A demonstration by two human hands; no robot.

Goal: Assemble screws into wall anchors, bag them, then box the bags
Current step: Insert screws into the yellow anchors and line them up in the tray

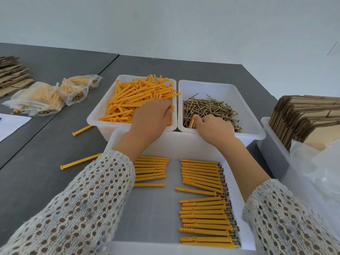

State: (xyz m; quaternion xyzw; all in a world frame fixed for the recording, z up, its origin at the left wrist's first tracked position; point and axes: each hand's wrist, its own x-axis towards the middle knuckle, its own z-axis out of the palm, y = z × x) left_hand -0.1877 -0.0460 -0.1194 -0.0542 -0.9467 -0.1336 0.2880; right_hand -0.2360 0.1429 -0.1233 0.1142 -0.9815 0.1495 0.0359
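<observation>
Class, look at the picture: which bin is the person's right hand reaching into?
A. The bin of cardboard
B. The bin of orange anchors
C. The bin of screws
C. The right hand lies in the bin of screws, fingers curled among them; the left hand is in the anchor bin.

Bright, even, diffuse daylight; source not evident. Soft, faint shadows under the white bins (103, 115). Mild sheen on the grey table (46, 140). Wide-angle bowing at the edges, stretching the knit sleeves (82, 208). Slight softness towards the corners.
</observation>
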